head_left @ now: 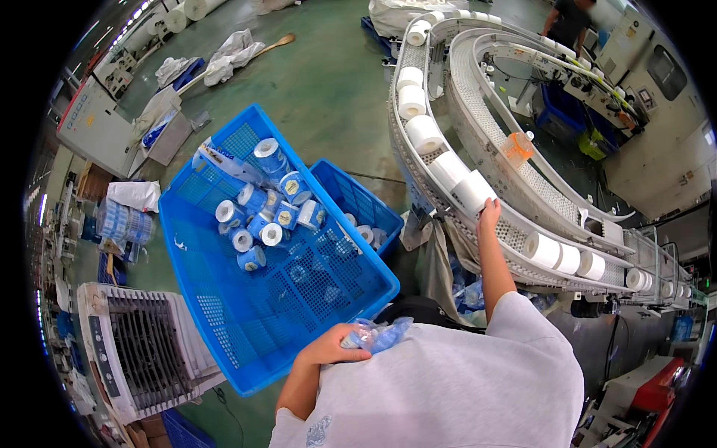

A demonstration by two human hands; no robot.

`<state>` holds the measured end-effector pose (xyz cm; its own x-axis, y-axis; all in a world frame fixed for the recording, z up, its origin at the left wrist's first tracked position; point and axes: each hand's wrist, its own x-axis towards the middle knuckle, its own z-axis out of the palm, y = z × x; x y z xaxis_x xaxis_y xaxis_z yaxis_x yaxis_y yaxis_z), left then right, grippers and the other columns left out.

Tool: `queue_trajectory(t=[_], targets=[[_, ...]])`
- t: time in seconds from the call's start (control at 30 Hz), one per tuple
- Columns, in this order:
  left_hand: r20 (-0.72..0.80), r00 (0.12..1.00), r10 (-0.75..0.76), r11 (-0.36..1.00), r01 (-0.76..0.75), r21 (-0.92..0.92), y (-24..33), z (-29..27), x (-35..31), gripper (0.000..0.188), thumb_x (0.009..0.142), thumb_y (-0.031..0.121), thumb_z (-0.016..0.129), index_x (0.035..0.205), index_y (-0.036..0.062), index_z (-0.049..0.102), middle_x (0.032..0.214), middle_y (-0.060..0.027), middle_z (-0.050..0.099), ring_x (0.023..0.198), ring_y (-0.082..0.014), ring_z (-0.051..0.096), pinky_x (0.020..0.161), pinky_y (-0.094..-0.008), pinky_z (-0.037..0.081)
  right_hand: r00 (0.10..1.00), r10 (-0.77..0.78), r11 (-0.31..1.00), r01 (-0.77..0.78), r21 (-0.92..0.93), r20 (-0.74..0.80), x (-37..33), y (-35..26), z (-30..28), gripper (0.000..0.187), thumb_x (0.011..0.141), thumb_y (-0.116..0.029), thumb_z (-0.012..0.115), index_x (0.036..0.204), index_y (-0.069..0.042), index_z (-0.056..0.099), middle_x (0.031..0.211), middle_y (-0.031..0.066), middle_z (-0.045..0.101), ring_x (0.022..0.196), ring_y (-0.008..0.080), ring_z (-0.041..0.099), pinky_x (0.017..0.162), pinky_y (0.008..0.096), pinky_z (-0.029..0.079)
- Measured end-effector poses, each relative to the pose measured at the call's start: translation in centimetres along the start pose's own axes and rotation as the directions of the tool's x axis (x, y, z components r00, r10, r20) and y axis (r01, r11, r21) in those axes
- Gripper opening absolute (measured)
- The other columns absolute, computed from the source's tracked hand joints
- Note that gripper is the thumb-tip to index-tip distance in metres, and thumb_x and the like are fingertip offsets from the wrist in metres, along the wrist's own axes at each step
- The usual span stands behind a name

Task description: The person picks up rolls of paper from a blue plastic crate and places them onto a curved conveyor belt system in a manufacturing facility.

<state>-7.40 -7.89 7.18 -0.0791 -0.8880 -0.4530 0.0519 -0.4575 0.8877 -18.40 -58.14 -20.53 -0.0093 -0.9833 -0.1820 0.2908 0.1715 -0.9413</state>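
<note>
My left hand (335,346) is close to my body at the lower middle, its fingers wrapped round a crumpled clear-and-blue plastic wrapper (379,335). On the right, my arm reaches out to the curved conveyor (515,238). There my right hand (488,215) grips the near end of a white toilet paper roll (470,190); part of its grip is hidden. More bare white rolls (423,133) lie in a line along the same track, before and after this one. In front of me to the left, a large blue crate (209,295) holds several blue-wrapped rolls (273,234).
A smaller blue crate (385,213) with rolls stands beyond the large one. An orange bottle (517,149) sits on the inner track. At the lower left is an air cooler (142,351). Another person (569,24) stands at the far right end of the line.
</note>
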Motion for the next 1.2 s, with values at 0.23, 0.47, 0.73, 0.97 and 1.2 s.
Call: queue_trajectory(t=[0.23, 0.47, 0.73, 0.97, 1.2], targets=[[-0.685, 0.727, 0.031, 0.808, -0.422, -0.412, -4.9, -4.1, -0.1, 0.047, 0.068, 0.014, 0.069, 0.111, 0.0002, 0.057, 0.101, -0.0064, 0.06, 0.093, -0.0166, 0.058, 0.083, -0.0308, 0.045, 0.941, 0.124, 0.851, 0.061, -0.521, 0.313, 3.7, 0.9, -6.2, 0.06, 0.074, -0.012, 0.06, 0.131, -0.006, 0.039, 0.091, 0.0073, 0.061, 0.076, 0.0144, 0.054, 0.066, 0.0321, 0.043], [-0.869, 0.447, -0.213, 0.862, -0.332, -0.382, -16.2, -17.2, 0.9, 0.03, 0.076, 0.017, 0.062, 0.102, 0.0021, 0.059, 0.093, -0.0077, 0.062, 0.083, -0.016, 0.06, 0.073, -0.031, 0.049, 0.969, -0.219, 0.78, 0.244, -0.576, 0.115, 0.2, -0.6, -10.1, 0.052, 0.072, -0.01, 0.06, 0.122, 0.001, 0.05, 0.121, 0.0198, 0.051, 0.116, 0.032, 0.046, 0.099, 0.0392, 0.034], [-0.866, 0.424, -0.265, 0.565, 0.796, 0.217, -28.4, -29.9, 3.1, 0.06, 0.072, 0.053, 0.065, 0.1, -0.0008, 0.063, 0.127, -0.0187, 0.049, 0.096, -0.035, 0.059, 0.077, -0.0423, 0.049, 0.863, -0.405, 0.276, 0.429, -0.86, 0.301, -8.5, -7.3, -11.9, 0.053, 0.07, -0.007, 0.058, 0.121, 0.002, 0.05, 0.122, 0.0219, 0.049, 0.117, 0.0364, 0.04, 0.101, 0.0424, 0.027], [-0.761, 0.591, -0.267, 0.436, 0.779, 0.451, -35.8, -40.2, 9.5, 0.043, 0.069, 0.036, 0.071, 0.108, 0.0187, 0.064, 0.144, -0.0132, 0.028, 0.095, -0.0297, 0.062, 0.077, -0.0402, 0.051, 0.869, -0.34, 0.049, 0.397, -0.916, 0.359, -16.3, -10.7, -17.2, 0.049, 0.07, -0.007, 0.06, 0.119, -0.005, 0.055, 0.127, 0.0193, 0.046, 0.123, 0.0344, 0.036, 0.104, 0.043, 0.025], [-0.77, 0.503, -0.392, 0.581, 0.785, 0.217, -39.2, -42.5, 12.8, 0.063, 0.07, 0.038, 0.073, 0.119, 0.0036, 0.055, 0.144, -0.022, 0.021, 0.099, -0.0304, 0.061, 0.085, -0.0398, 0.048, 0.977, -0.159, 0.048, 0.15, -0.988, 0.141, -20.3, -14.4, -25.2, 0.049, 0.069, -0.004, 0.058, 0.117, -0.001, 0.054, 0.126, 0.0163, 0.048, 0.121, 0.03, 0.041, 0.102, 0.038, 0.03]])
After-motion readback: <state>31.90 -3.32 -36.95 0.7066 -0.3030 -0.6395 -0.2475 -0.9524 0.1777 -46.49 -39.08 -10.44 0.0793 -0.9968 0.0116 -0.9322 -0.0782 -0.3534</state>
